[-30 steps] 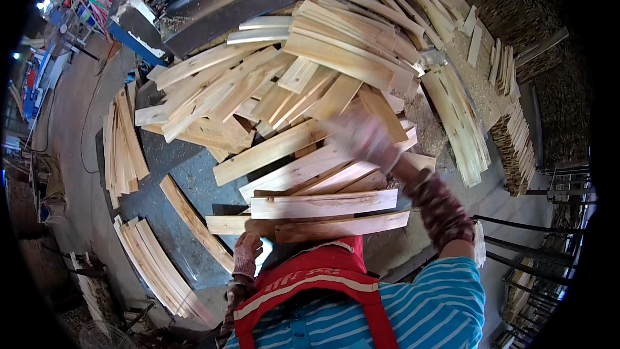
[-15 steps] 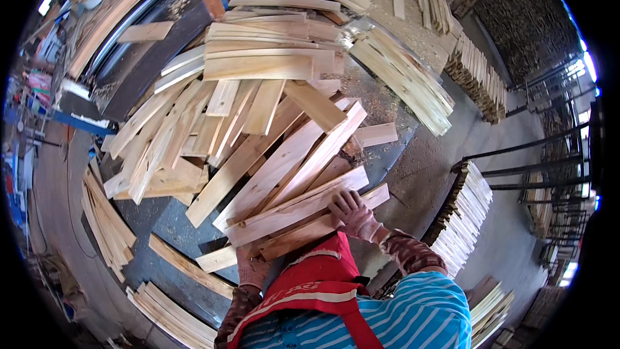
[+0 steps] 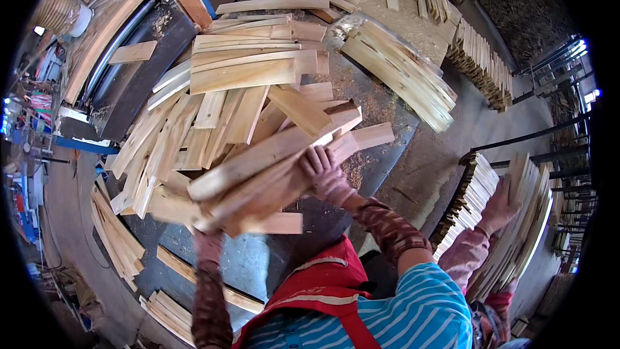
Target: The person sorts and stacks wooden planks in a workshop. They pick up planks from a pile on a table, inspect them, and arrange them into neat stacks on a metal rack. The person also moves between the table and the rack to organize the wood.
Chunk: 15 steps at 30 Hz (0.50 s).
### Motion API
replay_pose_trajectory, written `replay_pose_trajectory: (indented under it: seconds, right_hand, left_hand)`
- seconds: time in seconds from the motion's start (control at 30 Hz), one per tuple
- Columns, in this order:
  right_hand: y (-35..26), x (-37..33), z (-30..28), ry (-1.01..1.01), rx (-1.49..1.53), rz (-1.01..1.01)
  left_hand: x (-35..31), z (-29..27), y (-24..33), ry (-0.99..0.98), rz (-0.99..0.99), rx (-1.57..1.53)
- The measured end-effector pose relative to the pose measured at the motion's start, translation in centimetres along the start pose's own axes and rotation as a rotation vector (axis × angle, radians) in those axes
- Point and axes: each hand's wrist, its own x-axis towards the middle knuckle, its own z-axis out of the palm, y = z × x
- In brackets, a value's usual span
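Several wooden boards (image 3: 258, 187) are gripped together between my hands above the worktable, tilted up toward the far right and blurred by motion. My left hand (image 3: 208, 247), in a pinkish glove, is closed on their near left end; its fingers are partly hidden beneath. On the right side, my right hand (image 3: 326, 174) is closed over the boards, fingers across their upper face. A loose pile of boards (image 3: 242, 71) lies just beyond. Under the held boards, a short plank (image 3: 278, 223) sticks out.
At the right, a co-worker's gloved hand (image 3: 500, 210) holds a bundle of boards (image 3: 516, 229) beside a stacked row (image 3: 465, 200). A machine (image 3: 135, 64) with a roller stands at the far left. Another board stack (image 3: 400, 77) lies far right on the table (image 3: 245, 262).
Both my hands have lifted the boards and moved them away from my body, up and left. A co-worker's arms with a bundle of boards have come in at the right.
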Motion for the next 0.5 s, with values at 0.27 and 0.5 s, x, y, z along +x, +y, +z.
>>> replay_pose_trajectory:
  seconds: [0.27,0.5]
  right_hand:
    - [-4.6,8.4,-1.0,0.043,0.134,0.149]
    - [5.5,2.5,-3.3,0.139,0.316,0.367]
  left_hand:
    - [3.1,7.5,8.4,0.377,0.376,0.471]
    - [0.1,-4.3,-1.2,0.392,0.302,0.498]
